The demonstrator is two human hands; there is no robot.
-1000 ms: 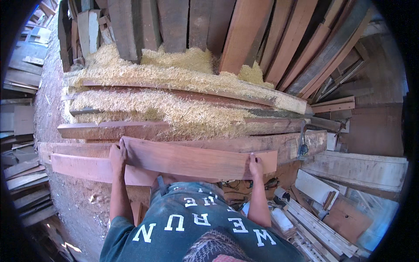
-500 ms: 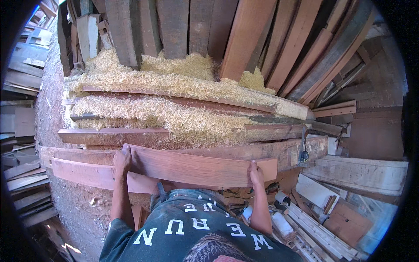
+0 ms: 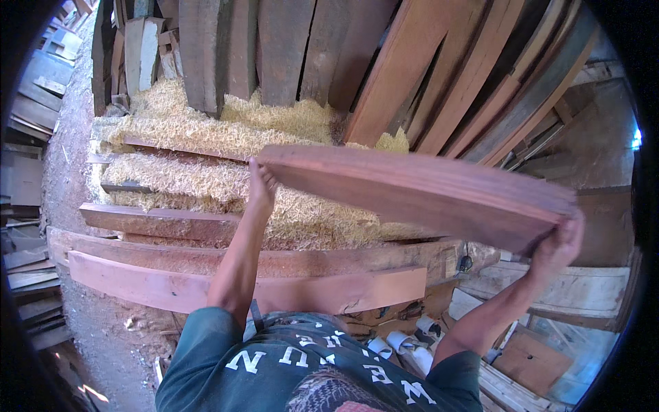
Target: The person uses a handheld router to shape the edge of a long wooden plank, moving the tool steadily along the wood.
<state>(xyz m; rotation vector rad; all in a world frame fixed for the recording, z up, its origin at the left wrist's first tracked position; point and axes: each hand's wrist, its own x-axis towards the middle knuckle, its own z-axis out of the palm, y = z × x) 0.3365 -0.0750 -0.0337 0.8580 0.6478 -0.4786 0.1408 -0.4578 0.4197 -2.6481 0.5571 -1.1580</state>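
Plank [image 3: 419,199], reddish brown, held in front of me in both hands, over the timbers and wood shavings. Its long axis runs crosswise on a slant, one end toward my left, farther up the view, the other toward my right, lower down. Two long faces show, a lighter upper and a darker lower; the right end is blurred.

My left hand [image 3: 261,185] grasps the left end, fingers closed about its corner. My right hand [image 3: 561,242] grips the right end; blur hides how each finger lies.

Nearest, my green shirt [image 3: 274,371] fills the lower view. Just beyond it lies a pale pinkish board [image 3: 295,292], its long axis left to right, and behind that a longer timber [image 3: 329,262], nearly parallel. White cylinders [image 3: 400,341] lie to the right of my waist; whether they hold anything I cannot tell.

Farther off, yellow wood shavings [image 3: 202,175] are heaped over and between further crosswise timbers, one reddish timber [image 3: 165,220] showing bare along its side. Farthest, upright boards [image 3: 405,69] lean in a row, their feet toward the shavings, those at right fanning outward.
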